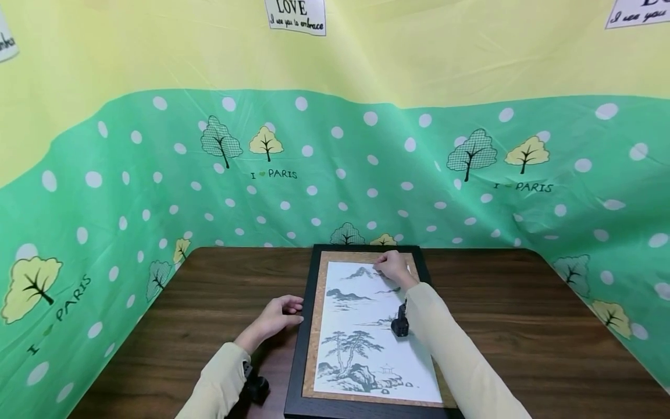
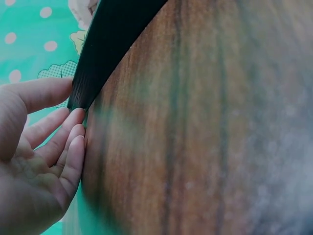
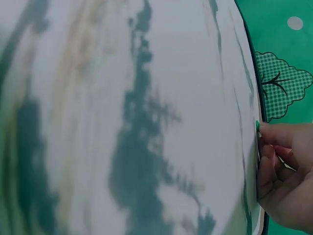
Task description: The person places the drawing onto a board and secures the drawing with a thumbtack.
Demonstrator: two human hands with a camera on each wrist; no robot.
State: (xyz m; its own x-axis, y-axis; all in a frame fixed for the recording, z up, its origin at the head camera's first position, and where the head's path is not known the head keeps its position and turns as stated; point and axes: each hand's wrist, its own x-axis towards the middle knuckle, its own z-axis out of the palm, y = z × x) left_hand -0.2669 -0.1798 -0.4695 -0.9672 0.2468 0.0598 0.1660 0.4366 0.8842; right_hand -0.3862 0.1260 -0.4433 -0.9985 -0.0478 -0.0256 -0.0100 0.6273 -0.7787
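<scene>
A white sheet printed with a grey-green landscape (image 1: 345, 320) lies on a cork board (image 1: 310, 372) with a black frame (image 1: 295, 372). My right hand (image 1: 394, 269) is over the sheet's far part. Its thumb and finger pinch a small green push pin (image 3: 257, 126), mostly hidden by the fingertips; the other fingers are curled. On the left, my left hand (image 1: 274, 317) touches the frame's outer side with thumb and fingertips. In the left wrist view, the fingers (image 2: 73, 161) are loosely bent beside the black frame edge (image 2: 107, 44).
The board stands on a dark brown wooden table (image 1: 235, 279). Behind and around it hangs a green and yellow cloth (image 1: 324, 198) with dots and trees. A black wrist camera (image 1: 400, 323) sits over the sheet, another camera (image 1: 256, 387) beside the frame.
</scene>
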